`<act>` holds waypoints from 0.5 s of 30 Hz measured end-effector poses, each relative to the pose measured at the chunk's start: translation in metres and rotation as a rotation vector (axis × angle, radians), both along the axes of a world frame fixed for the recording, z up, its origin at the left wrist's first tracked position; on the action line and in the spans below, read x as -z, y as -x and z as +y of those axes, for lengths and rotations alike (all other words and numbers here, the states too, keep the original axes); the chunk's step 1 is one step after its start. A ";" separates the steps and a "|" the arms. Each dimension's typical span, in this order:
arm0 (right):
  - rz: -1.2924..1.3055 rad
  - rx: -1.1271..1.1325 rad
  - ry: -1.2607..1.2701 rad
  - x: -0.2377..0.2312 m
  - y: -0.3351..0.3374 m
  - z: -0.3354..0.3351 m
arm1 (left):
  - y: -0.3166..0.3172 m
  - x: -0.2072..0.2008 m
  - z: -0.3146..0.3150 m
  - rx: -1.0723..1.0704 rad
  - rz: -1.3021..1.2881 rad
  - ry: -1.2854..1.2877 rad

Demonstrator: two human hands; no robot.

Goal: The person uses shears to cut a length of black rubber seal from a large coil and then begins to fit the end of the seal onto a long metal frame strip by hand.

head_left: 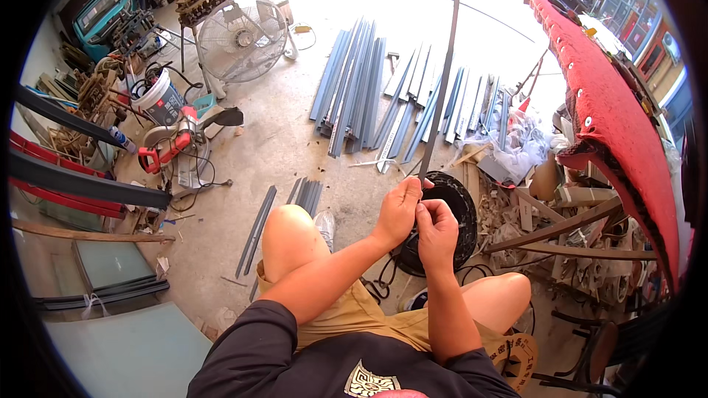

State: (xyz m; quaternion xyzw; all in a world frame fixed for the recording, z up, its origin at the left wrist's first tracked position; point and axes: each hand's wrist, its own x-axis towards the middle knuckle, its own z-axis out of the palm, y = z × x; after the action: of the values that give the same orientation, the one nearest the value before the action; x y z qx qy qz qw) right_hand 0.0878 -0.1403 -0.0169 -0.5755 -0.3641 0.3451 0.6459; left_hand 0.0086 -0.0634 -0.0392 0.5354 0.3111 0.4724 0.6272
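A long, narrow dark grey profile strip points up and away from me, with its near end in my left hand. The fingers of that hand are wrapped round it. Close beside, my right hand is closed in a pinch at the strip's near end; what its fingertips hold is hidden. Just beyond and below my hands lies a round black coil, partly covered by them. Thin black cord or strip loops on the floor between my legs.
Bundles of grey profiles lie ahead on the concrete floor. A standing fan and a red cut-off saw are at the left. At the right, red padded cloth overhangs a scrap heap. Glass panes lie lower left.
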 end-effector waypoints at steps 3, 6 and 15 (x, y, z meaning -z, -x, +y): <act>-0.021 0.008 0.002 0.003 -0.001 0.000 | 0.000 0.000 0.000 -0.017 0.022 -0.021; -0.047 0.025 0.023 0.003 -0.001 0.000 | 0.000 -0.001 0.000 -0.010 0.038 -0.019; 0.029 0.006 0.008 0.008 -0.003 -0.002 | 0.000 -0.004 -0.001 -0.032 0.087 -0.074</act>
State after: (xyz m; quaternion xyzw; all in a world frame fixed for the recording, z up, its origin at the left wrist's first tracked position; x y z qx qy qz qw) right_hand 0.0909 -0.1420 -0.0246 -0.5741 -0.3517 0.3530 0.6498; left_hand 0.0090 -0.0647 -0.0348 0.5732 0.3287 0.4700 0.5853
